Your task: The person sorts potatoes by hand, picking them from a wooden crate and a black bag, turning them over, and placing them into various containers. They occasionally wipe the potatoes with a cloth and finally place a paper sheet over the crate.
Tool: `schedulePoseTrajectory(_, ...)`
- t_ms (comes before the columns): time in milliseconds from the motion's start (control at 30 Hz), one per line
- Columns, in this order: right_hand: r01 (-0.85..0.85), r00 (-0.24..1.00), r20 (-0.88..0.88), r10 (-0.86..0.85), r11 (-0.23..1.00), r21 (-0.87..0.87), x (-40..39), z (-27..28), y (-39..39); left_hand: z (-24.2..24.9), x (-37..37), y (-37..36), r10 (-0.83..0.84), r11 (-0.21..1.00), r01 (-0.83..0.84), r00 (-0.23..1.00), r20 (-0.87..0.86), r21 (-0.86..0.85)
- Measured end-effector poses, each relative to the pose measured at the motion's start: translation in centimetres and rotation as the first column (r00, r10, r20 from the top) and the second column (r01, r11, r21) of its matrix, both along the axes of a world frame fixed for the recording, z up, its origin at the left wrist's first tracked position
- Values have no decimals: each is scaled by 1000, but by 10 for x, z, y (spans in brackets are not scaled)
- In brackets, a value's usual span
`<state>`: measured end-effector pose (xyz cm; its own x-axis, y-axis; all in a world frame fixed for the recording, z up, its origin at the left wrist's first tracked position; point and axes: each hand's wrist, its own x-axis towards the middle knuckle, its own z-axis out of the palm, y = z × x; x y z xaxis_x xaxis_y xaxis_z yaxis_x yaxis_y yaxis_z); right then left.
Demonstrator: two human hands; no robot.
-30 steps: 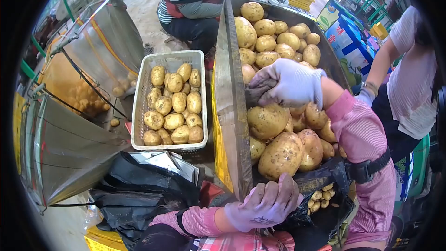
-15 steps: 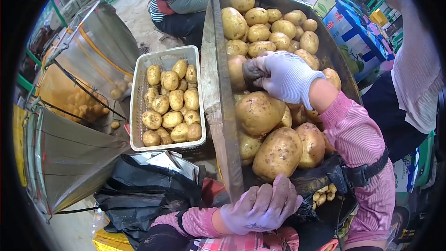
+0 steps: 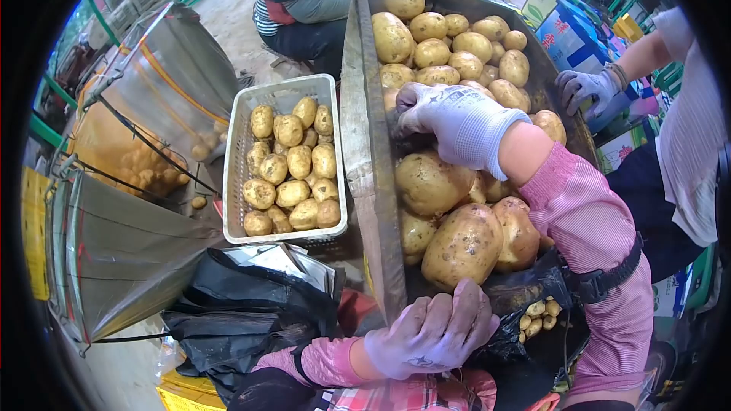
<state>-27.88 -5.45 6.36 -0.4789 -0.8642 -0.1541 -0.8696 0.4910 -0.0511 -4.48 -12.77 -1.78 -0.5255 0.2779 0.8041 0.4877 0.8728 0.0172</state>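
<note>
left hand [image 3: 430,331] gripped the near lip of the trough [image 3: 371,167], fingers curled shut over it. just beyond lay a big potato [image 3: 463,246]. farther in, right hand [image 3: 455,123] rested spread, palm down, on the potatoes [image 3: 445,46]. risk: a hard sweep could roll tubers past the black bag [image 3: 525,335]; the basket [image 3: 283,95] sat left.

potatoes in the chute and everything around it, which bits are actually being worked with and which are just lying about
In hand: right hand among chute potatoes; left hand at wooden chute end.
Lying about: white basket, metal hoppers, black bags.
</note>
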Motion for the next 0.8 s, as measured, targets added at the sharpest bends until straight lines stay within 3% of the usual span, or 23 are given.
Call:
schedulePoseTrajectory(67, 2, 999, 49, -2, 1000, -9, -7, -1, -1, 1, 0, -3, -11, 1000, 12, 1000, 16, -25)
schedulePoseTrajectory(167, 323, 923, 50, -382, 839, 439, 2, 44, -20, 6, 0, -6, -32, 997, 35, 998, 49, -67)
schedulePoseTrajectory(200, 369, 922, -8, -387, 872, 320, -7, 31, -7, 7, 0, -6, -32, 997, 36, 998, 58, -75)
schedulePoseTrajectory(267, 284, 947, 189, -258, 950, -129, -15, 3, 18, 6, 0, -5, -20, 998, 23, 998, 56, -59)
schedulePoseTrajectory(300, 246, 953, 258, -159, 902, -355, -18, -11, 25, 3, 1, -2, -6, 999, 8, 999, 48, -38)
schedulePoseTrajectory(333, 229, 909, 415, -48, 888, -398, -20, -26, 28, 1, 2, 0, 9, 1000, -8, 999, 43, -18)
schedulePoseTrajectory(367, 237, 933, 316, -171, 954, -184, -19, -21, 24, 1, 1, 2, 6, 1000, -6, 999, 42, -5)
schedulePoseTrajectory(433, 323, 938, 49, -344, 915, 240, -10, 3, 10, 2, 1, 0, -20, 1000, 19, 999, 41, 5)
schedulePoseTrajectory(467, 367, 918, 60, -392, 897, 245, -4, 13, 10, 5, -1, -4, -47, 998, 48, 997, 59, -28)
schedulePoseTrajectory(533, 317, 927, 278, -253, 924, -215, 7, 23, 34, 4, 1, -4, -45, 998, 50, 994, 101, -48)
schedulePoseTrajectory(567, 300, 924, 351, -148, 851, -431, 15, 29, 46, 5, 3, -4, -45, 997, 51, 991, 124, -52)
schedulePoseTrajectory(600, 468, 814, 573, -92, 689, -554, 51, 49, 73, 21, 6, -11, -127, 970, 199, 902, 413, -137)
schedulePoseTrajectory(633, 628, 680, 732, 45, 481, -612, 86, 66, 92, 35, 8, -13, -127, 974, 190, 905, 405, -120)
schedulePoseTrajectory(667, 711, 594, 799, 89, 406, -574, 118, 79, 115, 8, 12, -1, -46, 999, 47, 981, 191, -1)
schedulePoseTrajectory(767, 835, 523, 807, 276, 26, -550, 213, 66, 180, 15, 16, 4, -26, 999, 19, 978, 207, 39)
schedulePoseTrajectory(800, 858, 513, 852, 101, -68, -509, 246, 62, 204, 16, 14, 5, -33, 999, 26, 983, 181, 38)
